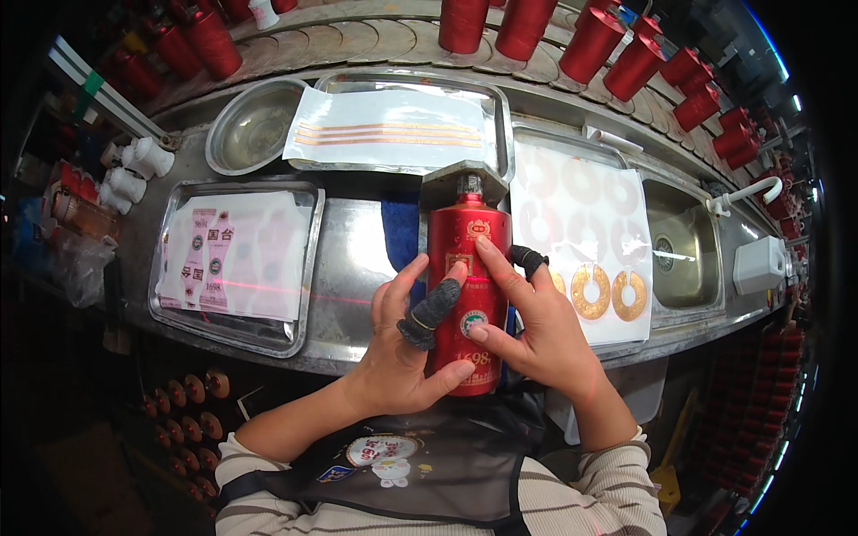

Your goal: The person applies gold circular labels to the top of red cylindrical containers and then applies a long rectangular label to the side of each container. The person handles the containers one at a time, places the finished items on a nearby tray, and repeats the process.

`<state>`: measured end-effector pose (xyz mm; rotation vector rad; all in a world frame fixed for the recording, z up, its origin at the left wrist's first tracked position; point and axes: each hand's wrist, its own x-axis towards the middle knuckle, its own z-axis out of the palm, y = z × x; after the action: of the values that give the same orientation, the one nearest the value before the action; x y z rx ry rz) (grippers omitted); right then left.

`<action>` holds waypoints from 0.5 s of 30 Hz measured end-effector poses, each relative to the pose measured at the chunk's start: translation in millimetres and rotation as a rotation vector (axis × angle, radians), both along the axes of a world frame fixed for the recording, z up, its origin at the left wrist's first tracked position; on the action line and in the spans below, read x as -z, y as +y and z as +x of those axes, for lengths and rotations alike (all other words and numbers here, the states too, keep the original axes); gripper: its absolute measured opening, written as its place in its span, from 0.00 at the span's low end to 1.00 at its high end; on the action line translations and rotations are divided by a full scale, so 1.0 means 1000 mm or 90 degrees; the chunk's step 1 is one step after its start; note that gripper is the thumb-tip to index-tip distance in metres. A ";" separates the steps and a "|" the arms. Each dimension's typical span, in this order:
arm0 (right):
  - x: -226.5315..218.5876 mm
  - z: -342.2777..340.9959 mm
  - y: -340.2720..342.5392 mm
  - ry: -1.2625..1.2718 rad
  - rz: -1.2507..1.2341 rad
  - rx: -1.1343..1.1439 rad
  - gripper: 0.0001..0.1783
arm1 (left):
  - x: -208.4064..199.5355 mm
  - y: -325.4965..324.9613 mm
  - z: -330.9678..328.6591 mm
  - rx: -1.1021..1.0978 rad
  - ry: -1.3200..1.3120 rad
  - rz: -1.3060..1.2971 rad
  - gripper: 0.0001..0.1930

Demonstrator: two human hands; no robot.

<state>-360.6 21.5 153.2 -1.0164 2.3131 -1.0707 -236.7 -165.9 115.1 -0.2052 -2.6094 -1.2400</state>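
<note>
In front of me a red bottle (466, 304) leans or lies with its neck pointing away, and gold lettering and a round green-and-white emblem decorate its front. My left hand (402, 344) grips its left side, thumb low on the front and a finger in a dark cloth finger cover across it. From the right, my right hand (541, 326) holds it too, index fingertip near the upper gold emblem and thumb lower down. Another dark finger cover (529, 260) sits on that hand. Behind the neck is a metal holder (438, 185), partly hidden by the bottle.
A tray with printed pink-and-white decal sheets (237, 255) lies left. Gold strips on a white sheet (384, 132) rest on a far tray beside a metal bowl (255, 125). Gold ring decals (590, 291) lie right, before a sink (684, 246). Red bottles (593, 45) line the conveyor (357, 43).
</note>
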 end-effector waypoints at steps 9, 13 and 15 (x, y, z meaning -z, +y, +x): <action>-0.004 0.004 0.009 -0.029 0.013 0.029 0.46 | 0.020 -0.008 0.004 -0.012 0.041 0.149 0.43; 0.008 0.011 0.015 0.017 -0.065 -0.004 0.45 | 0.011 -0.011 0.001 0.027 0.050 0.075 0.43; 0.005 0.013 0.013 -0.003 -0.042 -0.001 0.45 | 0.007 -0.010 -0.001 0.040 0.046 0.036 0.43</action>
<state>-347.9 34.5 148.5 -1.0395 2.2871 -1.1533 -237.3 -175.9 107.9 -0.3169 -2.5218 -1.2992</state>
